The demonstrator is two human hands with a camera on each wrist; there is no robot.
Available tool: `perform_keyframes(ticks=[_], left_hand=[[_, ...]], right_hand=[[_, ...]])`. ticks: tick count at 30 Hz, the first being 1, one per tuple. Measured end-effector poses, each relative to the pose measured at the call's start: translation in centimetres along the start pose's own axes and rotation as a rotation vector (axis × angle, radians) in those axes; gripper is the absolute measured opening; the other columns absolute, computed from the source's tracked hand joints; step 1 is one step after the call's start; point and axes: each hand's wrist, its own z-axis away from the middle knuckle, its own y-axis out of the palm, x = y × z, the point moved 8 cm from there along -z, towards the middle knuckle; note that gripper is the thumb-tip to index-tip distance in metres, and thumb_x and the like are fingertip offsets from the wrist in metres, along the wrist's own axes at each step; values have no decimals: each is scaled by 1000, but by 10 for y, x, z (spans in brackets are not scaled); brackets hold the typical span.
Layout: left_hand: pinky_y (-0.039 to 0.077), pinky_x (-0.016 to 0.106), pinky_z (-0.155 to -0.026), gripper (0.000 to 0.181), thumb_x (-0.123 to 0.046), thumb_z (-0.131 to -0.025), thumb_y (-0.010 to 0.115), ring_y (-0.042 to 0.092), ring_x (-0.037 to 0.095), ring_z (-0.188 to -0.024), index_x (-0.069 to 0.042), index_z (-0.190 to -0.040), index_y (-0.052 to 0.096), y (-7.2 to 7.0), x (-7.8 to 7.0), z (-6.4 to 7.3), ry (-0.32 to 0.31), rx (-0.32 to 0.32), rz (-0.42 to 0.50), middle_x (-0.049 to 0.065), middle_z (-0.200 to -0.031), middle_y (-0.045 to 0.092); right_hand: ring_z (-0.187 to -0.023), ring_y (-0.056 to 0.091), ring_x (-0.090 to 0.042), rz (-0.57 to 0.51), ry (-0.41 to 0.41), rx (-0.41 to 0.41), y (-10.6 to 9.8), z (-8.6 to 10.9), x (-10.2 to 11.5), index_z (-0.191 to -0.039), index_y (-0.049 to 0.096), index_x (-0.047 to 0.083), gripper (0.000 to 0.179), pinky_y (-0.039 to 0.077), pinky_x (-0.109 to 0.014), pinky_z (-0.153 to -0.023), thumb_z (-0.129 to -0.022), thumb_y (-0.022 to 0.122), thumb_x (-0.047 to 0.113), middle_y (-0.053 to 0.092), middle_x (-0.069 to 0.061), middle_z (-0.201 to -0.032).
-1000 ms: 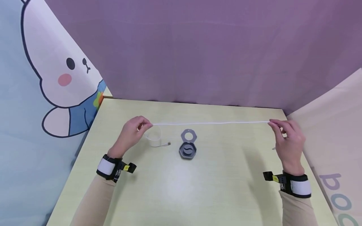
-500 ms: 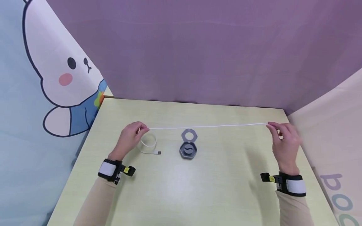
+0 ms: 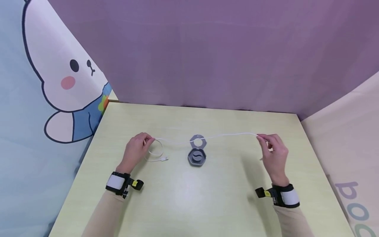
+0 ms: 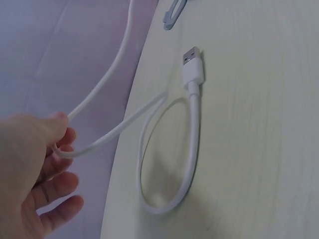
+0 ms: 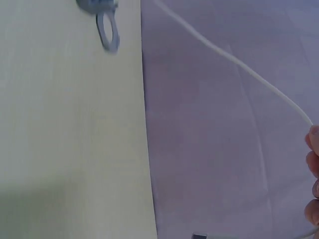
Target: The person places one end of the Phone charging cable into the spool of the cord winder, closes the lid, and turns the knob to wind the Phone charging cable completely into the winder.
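Observation:
A white USB cable (image 3: 228, 134) hangs between the two hands, slightly slack, above the table. Thumb and fingertips of the left hand (image 3: 137, 149) pinch it; in the left wrist view the other fingers curl loosely below. From there the cable loops down to the table, where its USB plug (image 4: 193, 67) lies. At the right, the right hand (image 3: 276, 154) pinches the cable too, and a plug's metal tip (image 5: 199, 236) dangles beneath it. Between the hands stands a grey hexagonal case (image 3: 196, 158), its ring-shaped lid (image 3: 193, 144) flipped back behind the cable. Inside it is a round core.
The pale wooden table (image 3: 183, 204) ends at a purple curtain (image 3: 207, 59) along the back. A blue cloth with a cartoon figure (image 3: 59, 98) borders the left side, and a light cloth (image 3: 346, 141) the right.
My right hand has moved left toward the case and slightly down. The left hand has come lower, and the cable has gone from taut to slack. The left plug now rests on the table.

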Motion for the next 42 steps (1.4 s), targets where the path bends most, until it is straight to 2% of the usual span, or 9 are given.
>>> perform_keyframes(ticks=[7, 13, 18, 21, 23, 26, 30, 34, 42], left_hand=[[47, 35, -63, 25, -25, -101, 68, 59, 24, -70, 0, -98, 72, 5, 10, 5, -126, -35, -34, 11, -82, 66], [51, 44, -74, 28, -26, -99, 69, 63, 31, -81, 1, -105, 71, 19, -1, 8, -168, -1, -60, 16, -92, 69], [50, 52, -88, 31, -19, -95, 74, 63, 40, -100, 4, -115, 66, 17, -37, 9, -48, -138, -27, 22, -110, 66], [50, 50, -96, 31, -14, -96, 72, 61, 39, -109, 5, -120, 63, 9, -71, 9, 74, -242, 89, 22, -117, 63], [50, 48, -101, 29, -12, -99, 67, 60, 37, -114, 5, -122, 62, 4, -96, 11, 164, -284, 203, 21, -120, 63], [50, 45, -105, 30, -17, -105, 58, 62, 35, -118, 5, -125, 62, -1, -132, 13, 287, -284, 354, 20, -123, 65], [53, 42, -104, 37, -26, -111, 46, 65, 31, -118, 4, -127, 60, 4, -164, 17, 381, -203, 443, 18, -123, 66], [56, 39, -99, 30, -19, -111, 45, 66, 26, -114, 2, -126, 60, 13, -175, 20, 392, -134, 452, 15, -121, 67], [57, 34, -97, 25, -13, -109, 48, 66, 20, -109, -1, -127, 61, 30, -173, 23, 354, -59, 430, 9, -117, 66]], right_hand=[[-70, 46, 2, -222, 97, 5, 25, 2, 42, -93, 73, -15, 14, 36, -9, -61, -83, 69, -24, 59, -18, -75], [-70, 48, 0, -326, 128, 54, 54, 15, 43, -95, 73, -13, 19, 38, -9, -61, -82, 67, -26, 60, -13, -78], [-73, 53, -8, -359, -34, 69, 76, 25, 61, -94, 74, -9, 19, 42, -12, -64, -79, 73, -20, 64, -17, -80], [-75, 56, -16, -356, -137, 90, 90, 31, 79, -95, 76, -6, 8, 45, -17, -65, -87, 75, -3, 67, -14, -83], [-76, 57, -20, -362, -197, 112, 100, 36, 91, -95, 76, -4, 14, 47, -19, -67, -93, 74, 10, 67, -12, -84], [-77, 59, -22, -364, -273, 143, 113, 42, 106, -95, 76, -3, 25, 50, -20, -71, -100, 69, 20, 68, -11, -86], [-77, 60, -21, -323, -370, 189, 127, 52, 121, -97, 76, -2, 25, 51, -25, -70, -103, 65, 19, 70, -9, -89], [-75, 60, -19, -275, -427, 219, 134, 59, 127, -97, 76, 0, 25, 47, -28, -64, -104, 63, 19, 72, -8, -91], [-77, 61, -22, -251, -439, 226, 140, 67, 127, -96, 76, -1, 30, 50, -31, -66, -106, 60, 23, 71, -9, -91]])
